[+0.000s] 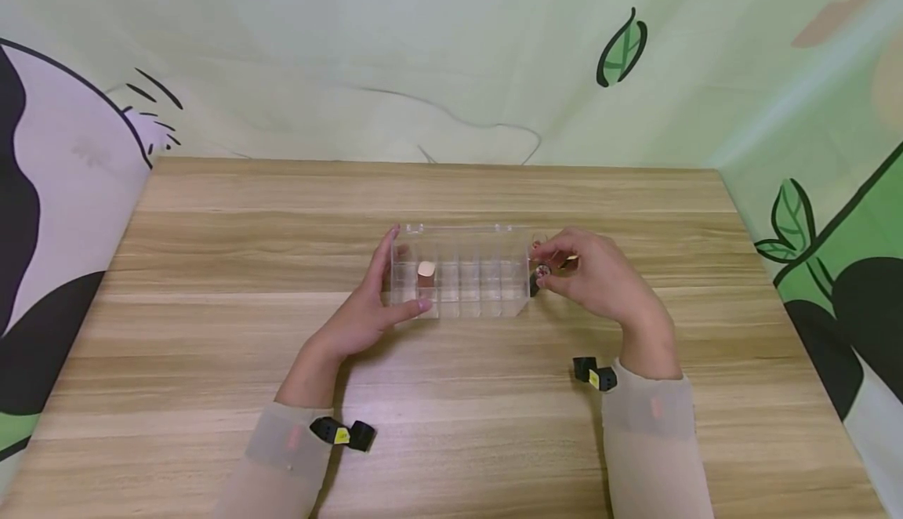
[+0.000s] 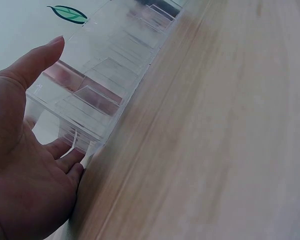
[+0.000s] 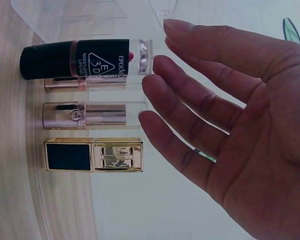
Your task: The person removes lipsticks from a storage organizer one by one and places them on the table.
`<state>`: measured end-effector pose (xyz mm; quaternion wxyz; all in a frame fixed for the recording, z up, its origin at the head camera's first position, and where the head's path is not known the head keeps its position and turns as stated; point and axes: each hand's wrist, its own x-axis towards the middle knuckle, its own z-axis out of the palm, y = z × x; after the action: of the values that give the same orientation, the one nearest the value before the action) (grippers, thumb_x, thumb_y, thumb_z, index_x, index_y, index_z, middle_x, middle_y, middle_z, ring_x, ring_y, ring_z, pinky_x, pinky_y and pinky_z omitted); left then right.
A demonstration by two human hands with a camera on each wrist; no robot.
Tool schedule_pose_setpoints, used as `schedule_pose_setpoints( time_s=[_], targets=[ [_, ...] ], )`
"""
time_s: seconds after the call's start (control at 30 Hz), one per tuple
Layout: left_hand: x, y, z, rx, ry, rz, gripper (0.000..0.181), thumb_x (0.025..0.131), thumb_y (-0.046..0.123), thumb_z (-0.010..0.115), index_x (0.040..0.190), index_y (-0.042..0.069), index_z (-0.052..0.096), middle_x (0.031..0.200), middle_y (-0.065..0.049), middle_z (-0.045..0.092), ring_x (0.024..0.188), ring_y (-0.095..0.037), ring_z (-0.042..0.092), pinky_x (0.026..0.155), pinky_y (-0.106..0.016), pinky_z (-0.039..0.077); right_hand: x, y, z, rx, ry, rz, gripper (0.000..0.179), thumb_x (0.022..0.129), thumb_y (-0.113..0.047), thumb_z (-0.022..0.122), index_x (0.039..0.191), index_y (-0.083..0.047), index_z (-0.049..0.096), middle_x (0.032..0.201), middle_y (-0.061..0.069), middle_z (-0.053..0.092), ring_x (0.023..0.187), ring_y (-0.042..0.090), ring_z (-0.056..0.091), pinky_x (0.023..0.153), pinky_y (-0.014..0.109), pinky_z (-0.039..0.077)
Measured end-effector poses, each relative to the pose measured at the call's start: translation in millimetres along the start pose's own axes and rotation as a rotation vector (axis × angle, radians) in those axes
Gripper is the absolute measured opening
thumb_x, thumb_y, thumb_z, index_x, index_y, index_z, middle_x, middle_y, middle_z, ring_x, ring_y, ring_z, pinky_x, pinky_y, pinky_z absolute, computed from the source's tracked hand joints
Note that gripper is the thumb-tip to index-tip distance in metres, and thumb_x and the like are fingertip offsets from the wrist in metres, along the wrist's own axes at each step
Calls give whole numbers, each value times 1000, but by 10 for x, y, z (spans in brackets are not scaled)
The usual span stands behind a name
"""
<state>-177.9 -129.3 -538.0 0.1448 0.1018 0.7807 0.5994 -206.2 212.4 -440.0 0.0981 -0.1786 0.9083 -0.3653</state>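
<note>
A clear divided organizer (image 1: 468, 299) stands mid-table. My left hand (image 1: 361, 317) grips its left end, thumb over the front edge and fingers along the side. One lipstick with a pinkish tube (image 1: 426, 274) stands in a compartment near that end. Off the organizer's right end, my right hand (image 1: 600, 277) has its fingers loosely bent around the top of a black lipstick (image 3: 100, 59) with a clear, faceted top. In the right wrist view the fingertips sit right by that top without closing on it. Behind it stand clear-capped pink lipsticks (image 3: 105, 116) and a gold-and-black lipstick (image 3: 117, 155).
The wooden table (image 1: 451, 425) runs back to a printed cloth backdrop (image 1: 437, 48), which also hangs at both sides. Black wrist cameras (image 1: 342, 434) are strapped to both sleeves. The lipsticks stand close together in a row beside the organizer.
</note>
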Motion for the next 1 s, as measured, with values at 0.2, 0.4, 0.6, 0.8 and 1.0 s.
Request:
schedule_pose_setpoints(
  time_s=[0.2,0.4,0.6,0.8,1.0],
  targets=[
    [-2,5,1,-1,-4,4,117,95,32,85,169,50,-4,175,-5,20,164,-33,10,130,-62,8,-2,-5,1,2,-1,-6,29,91,2,81,120,0,78,120,14,74,104,36,68,95,54,58],
    [-4,12,1,-1,0,-2,118,95,32,85,171,44,-5,176,-5,20,164,-33,10,130,-64,8,2,-5,11,-11,2,-5,32,90,2,82,122,0,77,119,13,73,103,32,70,94,54,59],
    [-5,5,1,-2,3,-11,117,95,32,85,170,45,-4,175,-3,21,164,-31,11,130,-62,8,6,-25,13,-22,5,-1,33,90,2,83,122,0,76,117,11,72,104,31,70,95,53,59],
    [-5,9,-1,-3,-1,-10,117,95,32,85,170,45,-4,176,-6,20,164,-34,9,129,-64,7,10,-46,27,-36,17,-20,31,90,1,83,121,-2,77,116,11,72,103,32,68,94,53,58],
    [2,3,6,-4,-5,-12,116,95,32,84,170,47,-4,176,-5,20,164,-34,9,130,-64,6,17,-59,39,-49,26,-45,29,91,0,82,119,-4,78,116,10,73,102,29,68,93,53,58]
  ],
)
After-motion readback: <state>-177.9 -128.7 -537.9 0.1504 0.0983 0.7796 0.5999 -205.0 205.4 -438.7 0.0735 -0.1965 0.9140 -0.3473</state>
